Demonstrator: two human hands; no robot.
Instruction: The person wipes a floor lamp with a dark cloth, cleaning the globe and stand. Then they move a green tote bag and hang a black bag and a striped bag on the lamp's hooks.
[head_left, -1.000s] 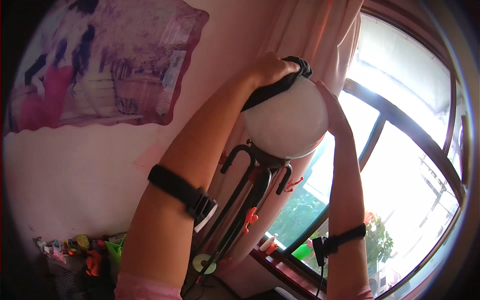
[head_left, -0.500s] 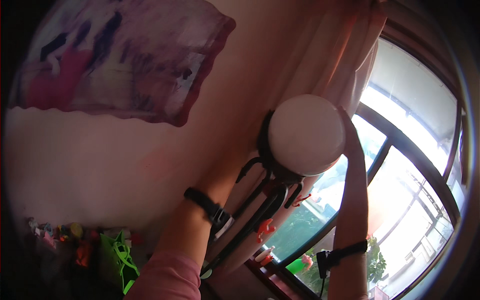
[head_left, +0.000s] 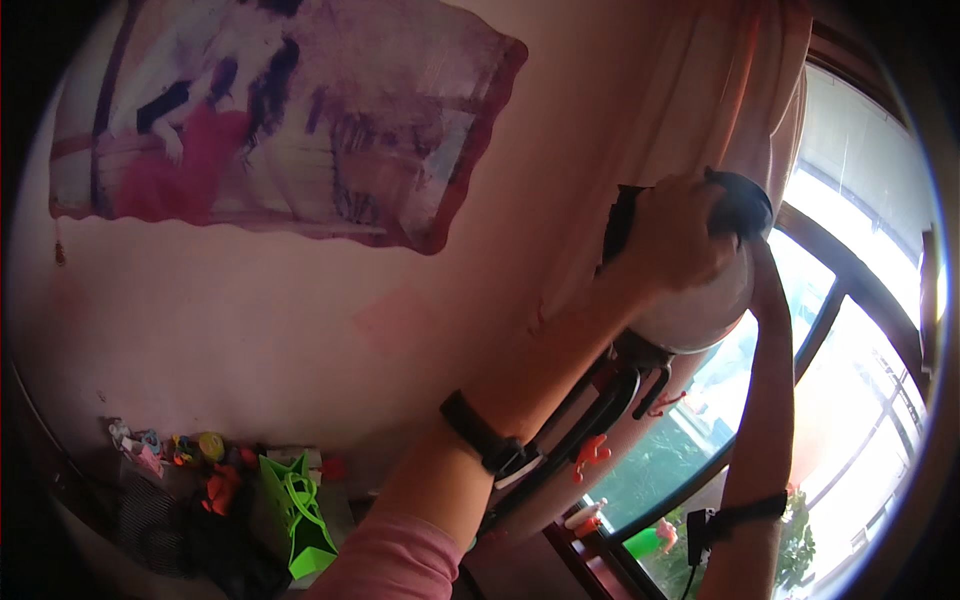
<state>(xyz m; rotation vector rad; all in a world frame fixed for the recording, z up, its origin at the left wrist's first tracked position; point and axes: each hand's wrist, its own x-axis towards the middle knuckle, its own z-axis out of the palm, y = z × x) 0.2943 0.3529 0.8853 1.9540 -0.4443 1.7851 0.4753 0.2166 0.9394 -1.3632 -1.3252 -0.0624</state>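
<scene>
A white globe [head_left: 700, 312] tops a black stand with curved hooks [head_left: 630, 375], in front of the curtain. My left hand [head_left: 682, 232] is raised across the globe's upper front, its fingers curled at a dark, soft-looking item [head_left: 742, 200]. What kind of item it is, I cannot make out. A dark edge [head_left: 618, 225] also shows to the left of this hand; whether it belongs to the same item is unclear. My right hand [head_left: 760, 255] is up at the globe's right side, its fingers hidden behind the globe and the dark item. Both wrists wear black straps.
A pink curtain [head_left: 690, 90] hangs behind the stand, beside a bright window [head_left: 840, 400]. A large picture [head_left: 300, 130] hangs on the left wall. Low at the left are a green bag [head_left: 295, 510] and several small colourful things [head_left: 180, 450]. Red hooks [head_left: 592, 455] show near the stand.
My left hand has come from the globe's left side across its upper front. The dark item now shows at the globe's upper right. The whole view has shifted, moving the scene rightward.
</scene>
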